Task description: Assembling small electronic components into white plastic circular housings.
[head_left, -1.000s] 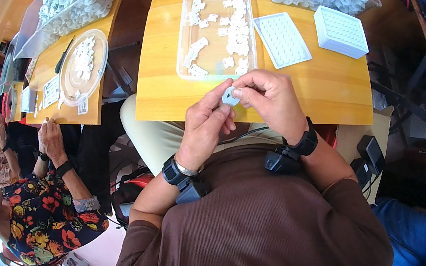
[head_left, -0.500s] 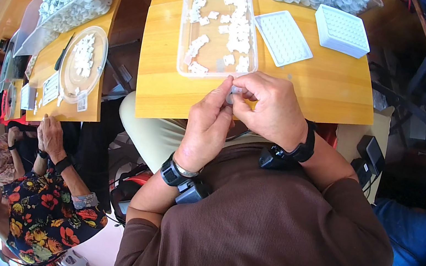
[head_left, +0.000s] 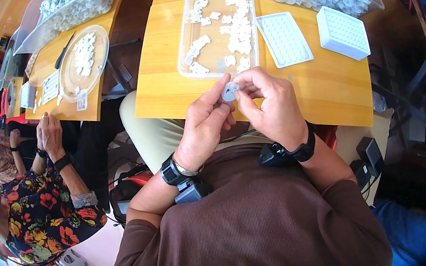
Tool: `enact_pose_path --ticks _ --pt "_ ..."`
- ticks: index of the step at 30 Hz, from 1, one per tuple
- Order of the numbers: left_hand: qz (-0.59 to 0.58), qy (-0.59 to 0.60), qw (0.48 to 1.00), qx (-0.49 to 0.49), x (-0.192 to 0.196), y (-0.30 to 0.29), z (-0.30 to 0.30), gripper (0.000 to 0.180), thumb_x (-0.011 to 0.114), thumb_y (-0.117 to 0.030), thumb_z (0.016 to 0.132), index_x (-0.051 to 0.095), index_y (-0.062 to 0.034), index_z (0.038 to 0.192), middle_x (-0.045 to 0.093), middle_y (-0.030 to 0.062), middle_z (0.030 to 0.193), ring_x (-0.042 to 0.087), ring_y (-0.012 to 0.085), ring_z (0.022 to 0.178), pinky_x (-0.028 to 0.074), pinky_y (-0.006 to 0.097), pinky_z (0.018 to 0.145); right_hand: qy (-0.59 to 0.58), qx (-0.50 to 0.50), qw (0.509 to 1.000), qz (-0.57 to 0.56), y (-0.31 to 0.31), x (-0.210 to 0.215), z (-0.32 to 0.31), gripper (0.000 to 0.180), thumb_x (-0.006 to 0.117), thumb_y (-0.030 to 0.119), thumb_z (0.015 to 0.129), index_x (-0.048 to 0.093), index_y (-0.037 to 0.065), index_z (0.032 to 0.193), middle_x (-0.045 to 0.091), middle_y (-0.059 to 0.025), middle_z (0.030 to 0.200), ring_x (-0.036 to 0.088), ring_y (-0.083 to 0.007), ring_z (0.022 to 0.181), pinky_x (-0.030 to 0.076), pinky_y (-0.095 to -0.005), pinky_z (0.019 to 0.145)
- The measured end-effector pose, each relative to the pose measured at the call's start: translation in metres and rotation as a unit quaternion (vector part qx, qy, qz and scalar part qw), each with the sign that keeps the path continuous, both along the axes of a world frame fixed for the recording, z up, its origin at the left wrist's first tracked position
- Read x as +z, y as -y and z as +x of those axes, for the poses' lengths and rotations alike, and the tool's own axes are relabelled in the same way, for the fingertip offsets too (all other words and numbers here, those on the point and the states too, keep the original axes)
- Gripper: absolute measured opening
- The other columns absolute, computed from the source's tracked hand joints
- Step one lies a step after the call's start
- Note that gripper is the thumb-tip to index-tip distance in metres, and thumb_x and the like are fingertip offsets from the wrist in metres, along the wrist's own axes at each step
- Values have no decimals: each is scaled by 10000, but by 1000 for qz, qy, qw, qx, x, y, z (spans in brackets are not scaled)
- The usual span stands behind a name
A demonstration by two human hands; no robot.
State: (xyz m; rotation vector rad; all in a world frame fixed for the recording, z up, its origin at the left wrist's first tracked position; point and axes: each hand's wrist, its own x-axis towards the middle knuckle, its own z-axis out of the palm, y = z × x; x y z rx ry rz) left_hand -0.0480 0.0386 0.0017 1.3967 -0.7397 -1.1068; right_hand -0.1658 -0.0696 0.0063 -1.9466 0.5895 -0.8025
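Co-worker's hands rest at the neighbouring table, well apart. Left hand and right hand both pinch one small round white part between fingertips, raised over the near table edge, likely for a close view. Clear tray of white pieces just beyond; grid trays right, bare wood between.
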Motion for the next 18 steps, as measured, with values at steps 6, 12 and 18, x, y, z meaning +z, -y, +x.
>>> enact_pose_path --ticks 6,12,18 --pt "-40 -75 996 7 1 -1 -1 611 407 66 815 353 2 1420 562 96 1055 552 134 844 487 242 737 28 24 996 -84 -1 -5 4 204 682 37 760 569 42 930 650 -147 868 661 -303 760 521 -347 639" --pt "-65 -100 993 -19 1 -1 -2 659 413 72 820 254 13 1456 531 69 974 534 119 848 488 268 819 22 18 993 -115 0 -6 3 202 675 19 750 565 39 918 636 -137 872 638 -330 772 514 -365 649" --pt "-74 -90 993 -23 2 -2 -4 658 400 84 804 271 18 1447 533 122 1133 553 161 954 491 296 843 21 22 989 -146 2 -6 4 187 664 8 740 548 36 884 627 -134 902 631 -331 798 514 -372 663"
